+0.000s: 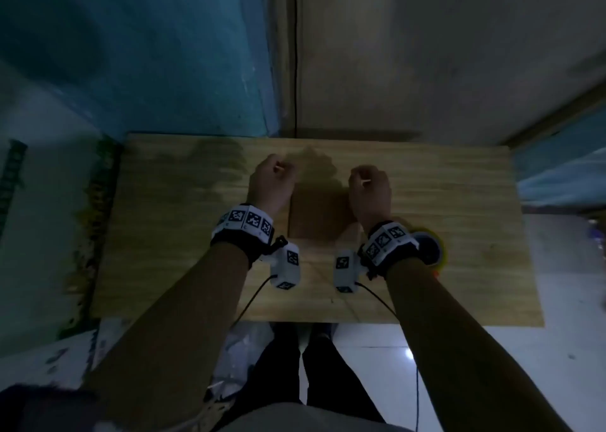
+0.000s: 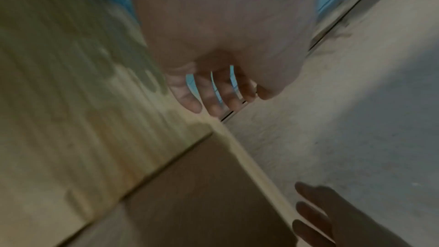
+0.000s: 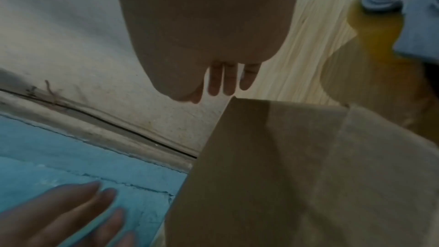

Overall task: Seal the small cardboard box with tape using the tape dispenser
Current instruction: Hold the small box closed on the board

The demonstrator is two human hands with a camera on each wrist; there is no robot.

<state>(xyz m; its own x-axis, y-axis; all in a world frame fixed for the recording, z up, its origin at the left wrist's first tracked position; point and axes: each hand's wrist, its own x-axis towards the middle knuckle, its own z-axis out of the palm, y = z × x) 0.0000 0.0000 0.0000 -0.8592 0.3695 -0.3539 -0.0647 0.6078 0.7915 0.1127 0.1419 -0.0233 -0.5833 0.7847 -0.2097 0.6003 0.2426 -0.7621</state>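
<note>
A small brown cardboard box lies on the wooden table, between my two hands. My left hand hovers just off its left side, fingers hanging loose and holding nothing. My right hand hovers off its right side, fingers also relaxed and empty. Neither hand touches the box, whose flat top shows in both wrist views. The yellow and dark tape dispenser sits on the table just right of my right wrist, partly hidden by the wrist band; the right wrist view shows its yellow body.
The table stands against a grey wall with a blue panel at the left. A dark cable runs down the wall. White tiled floor lies to the right, and my legs stand at the table's near edge.
</note>
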